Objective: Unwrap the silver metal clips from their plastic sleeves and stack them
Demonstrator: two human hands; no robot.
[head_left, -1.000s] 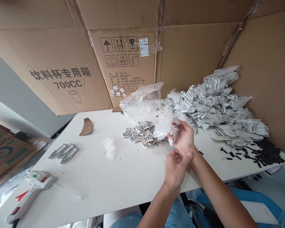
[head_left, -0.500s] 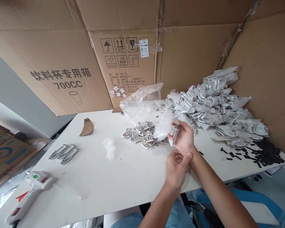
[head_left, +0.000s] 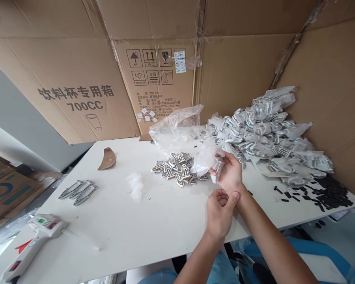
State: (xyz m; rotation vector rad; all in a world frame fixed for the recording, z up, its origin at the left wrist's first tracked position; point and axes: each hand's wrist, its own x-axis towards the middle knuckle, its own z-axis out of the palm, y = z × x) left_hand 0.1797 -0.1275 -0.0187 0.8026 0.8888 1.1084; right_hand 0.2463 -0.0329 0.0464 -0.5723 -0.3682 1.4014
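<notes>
Where the right hand [head_left: 230,173] sits over the bench [head_left: 154,225], its grip is closed on a small wrapped badge [head_left: 218,169]. The badge is held upright between thumb and fingers, just right of a loose pile of badges [head_left: 179,169]. It shows silver-grey metal through thin clear film; finer detail cannot be made out. The left hand [head_left: 220,211] lies against the right wrist, its grip curled shut with the thumb tip on the wrist; whether anything is inside cannot be told. The loose badges are shield-shaped, silver with dark recesses, beside a crumpled clear bag [head_left: 180,128]. A heap of wrapped badges [head_left: 269,138] lies behind the right hand. A glue gun [head_left: 32,238] rests at the near left edge.
</notes>
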